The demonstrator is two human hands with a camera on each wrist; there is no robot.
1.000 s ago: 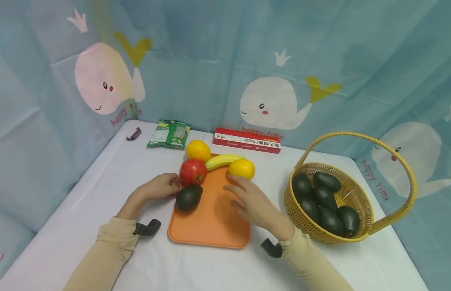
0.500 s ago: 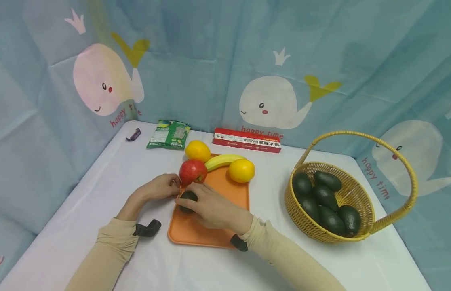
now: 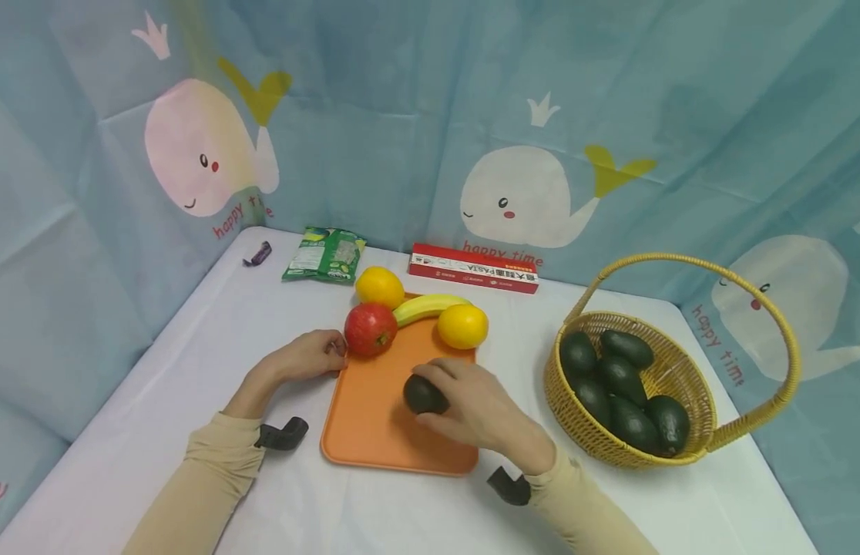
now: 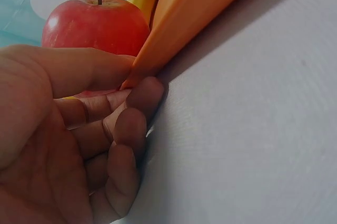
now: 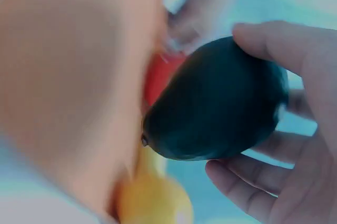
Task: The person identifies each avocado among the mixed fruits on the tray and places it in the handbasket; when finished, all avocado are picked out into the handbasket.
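Note:
My right hand (image 3: 482,405) grips a dark green avocado (image 3: 424,395) above the orange tray (image 3: 367,432). In the right wrist view the thumb lies on one side of the avocado (image 5: 216,103) and the fingers on the other. At the tray's left edge, my left hand (image 3: 310,356) pinches the rim; the left wrist view shows thumb and forefinger on the tray edge (image 4: 174,29). Just beside that hand sits a red apple (image 3: 371,329). A banana (image 3: 430,307) lies along the tray's far end, between two yellow lemon-like fruits (image 3: 380,287).
A wicker basket (image 3: 562,397) with a tall handle stands at the right, holding several avocados (image 3: 631,424). Along the back lie a red pasta box (image 3: 474,268), a green snack bag (image 3: 326,254) and a small purple wrapped sweet (image 3: 257,254). A blue curtain (image 3: 388,116) rises behind the table.
My right hand reached left, took hold of the avocado by the apple, and has lifted it rightward over the tray. The left hand has stayed at the tray's edge.

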